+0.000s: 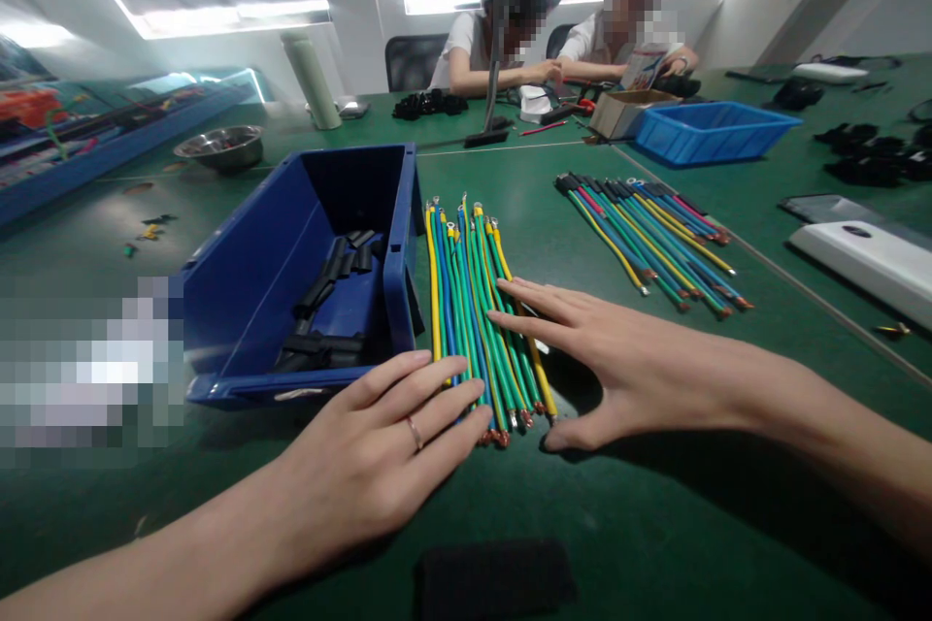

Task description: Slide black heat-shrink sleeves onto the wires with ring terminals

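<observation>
A row of green, blue and yellow wires (466, 310) with ring terminals at the far ends and bare copper at the near ends lies on the green table. My left hand (389, 437), with a ring on one finger, rests flat over the near left part of the row. On the right side, my right hand (601, 349) has its fingers spread, fingertips on the wires and thumb by the near end of a yellow one. Left of the row stands a dark blue bin (404, 310) holding short black tubes (324, 277).
A second group of wires (655, 238) lies at the right. Behind are a light blue tray (717, 141), a cardboard box (618, 114), a metal bowl (225, 150) and a stand (486, 138). Two people sit across the table. A black object (495, 577) lies at the near edge.
</observation>
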The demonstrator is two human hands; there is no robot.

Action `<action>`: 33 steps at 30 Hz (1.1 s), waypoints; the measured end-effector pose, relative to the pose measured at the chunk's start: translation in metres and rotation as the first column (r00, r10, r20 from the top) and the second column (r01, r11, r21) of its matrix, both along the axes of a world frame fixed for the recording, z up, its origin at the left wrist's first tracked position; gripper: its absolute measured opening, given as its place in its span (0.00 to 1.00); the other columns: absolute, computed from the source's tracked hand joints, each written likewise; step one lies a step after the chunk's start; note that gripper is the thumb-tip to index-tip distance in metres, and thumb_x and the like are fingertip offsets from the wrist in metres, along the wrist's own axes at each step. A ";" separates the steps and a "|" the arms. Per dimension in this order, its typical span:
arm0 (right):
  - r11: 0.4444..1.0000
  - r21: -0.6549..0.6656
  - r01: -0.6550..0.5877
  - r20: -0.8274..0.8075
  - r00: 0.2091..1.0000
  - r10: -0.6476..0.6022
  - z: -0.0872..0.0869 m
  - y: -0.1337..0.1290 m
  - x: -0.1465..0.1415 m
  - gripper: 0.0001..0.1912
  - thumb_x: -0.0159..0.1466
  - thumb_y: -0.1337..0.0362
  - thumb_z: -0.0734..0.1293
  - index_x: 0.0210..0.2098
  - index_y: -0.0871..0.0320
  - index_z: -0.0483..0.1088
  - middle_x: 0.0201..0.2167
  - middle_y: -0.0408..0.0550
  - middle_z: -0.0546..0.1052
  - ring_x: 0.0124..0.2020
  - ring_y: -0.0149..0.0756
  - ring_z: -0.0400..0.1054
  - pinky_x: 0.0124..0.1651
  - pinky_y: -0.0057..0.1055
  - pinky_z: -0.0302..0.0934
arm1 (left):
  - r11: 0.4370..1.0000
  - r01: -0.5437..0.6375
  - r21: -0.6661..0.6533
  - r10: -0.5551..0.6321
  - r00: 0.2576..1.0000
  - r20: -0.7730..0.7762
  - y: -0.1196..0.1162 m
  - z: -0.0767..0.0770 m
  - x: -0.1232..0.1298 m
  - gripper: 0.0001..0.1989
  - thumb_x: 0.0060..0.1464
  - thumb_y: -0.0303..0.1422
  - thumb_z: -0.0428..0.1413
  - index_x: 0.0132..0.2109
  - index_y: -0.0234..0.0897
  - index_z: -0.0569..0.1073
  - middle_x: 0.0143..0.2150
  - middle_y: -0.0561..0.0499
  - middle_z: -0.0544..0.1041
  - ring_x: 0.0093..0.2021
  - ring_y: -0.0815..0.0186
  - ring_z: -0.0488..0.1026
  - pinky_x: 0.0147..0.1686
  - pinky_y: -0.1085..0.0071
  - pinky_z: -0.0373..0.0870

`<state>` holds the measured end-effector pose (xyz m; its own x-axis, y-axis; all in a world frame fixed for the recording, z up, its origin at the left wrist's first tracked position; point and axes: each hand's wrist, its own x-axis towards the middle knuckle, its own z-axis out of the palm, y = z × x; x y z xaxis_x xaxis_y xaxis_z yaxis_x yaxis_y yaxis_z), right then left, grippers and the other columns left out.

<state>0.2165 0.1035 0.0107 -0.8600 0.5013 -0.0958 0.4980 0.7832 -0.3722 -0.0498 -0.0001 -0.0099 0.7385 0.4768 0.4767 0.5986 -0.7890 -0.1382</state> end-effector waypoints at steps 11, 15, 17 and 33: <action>0.965 0.162 0.208 -0.227 0.959 -0.168 -0.008 0.004 -0.010 0.25 0.68 0.52 0.62 0.59 0.59 0.67 0.61 0.59 0.69 0.61 0.49 0.62 0.63 0.51 0.57 | 1.000 -0.011 -0.010 0.011 1.000 -0.001 -0.001 0.000 0.000 0.15 0.68 0.28 0.47 0.51 0.37 0.78 0.53 0.53 0.80 0.59 0.63 0.70 0.66 0.67 0.52; 0.934 0.199 0.297 -0.248 0.937 -0.245 -0.017 0.007 -0.013 0.22 0.65 0.57 0.64 0.55 0.60 0.67 0.55 0.58 0.71 0.56 0.50 0.64 0.59 0.51 0.59 | 1.000 0.000 -0.008 0.000 1.000 -0.006 0.000 0.000 0.000 0.15 0.68 0.27 0.47 0.52 0.36 0.77 0.53 0.52 0.79 0.59 0.62 0.69 0.66 0.65 0.52; 0.927 0.186 0.327 -0.248 0.928 -0.278 -0.018 0.007 -0.013 0.21 0.64 0.58 0.64 0.54 0.60 0.66 0.54 0.57 0.71 0.55 0.50 0.64 0.59 0.49 0.60 | 1.000 0.002 -0.003 -0.002 1.000 -0.009 0.000 0.000 -0.001 0.15 0.68 0.27 0.47 0.52 0.36 0.77 0.54 0.52 0.79 0.60 0.62 0.69 0.66 0.65 0.53; 0.806 0.226 0.547 -0.059 0.834 -0.549 -0.004 0.006 -0.008 0.25 0.58 0.64 0.63 0.55 0.64 0.67 0.34 0.52 0.77 0.36 0.47 0.73 0.36 0.38 0.62 | 1.000 -0.003 0.000 0.003 1.000 -0.004 -0.001 0.001 0.001 0.14 0.68 0.28 0.47 0.51 0.36 0.77 0.53 0.52 0.80 0.59 0.63 0.69 0.66 0.66 0.53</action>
<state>0.2083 0.1097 0.0063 -0.4356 0.8974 0.0704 0.8720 0.4401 -0.2141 -0.0492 -0.0007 -0.0086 0.7390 0.4788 0.4740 0.6003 -0.7873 -0.1407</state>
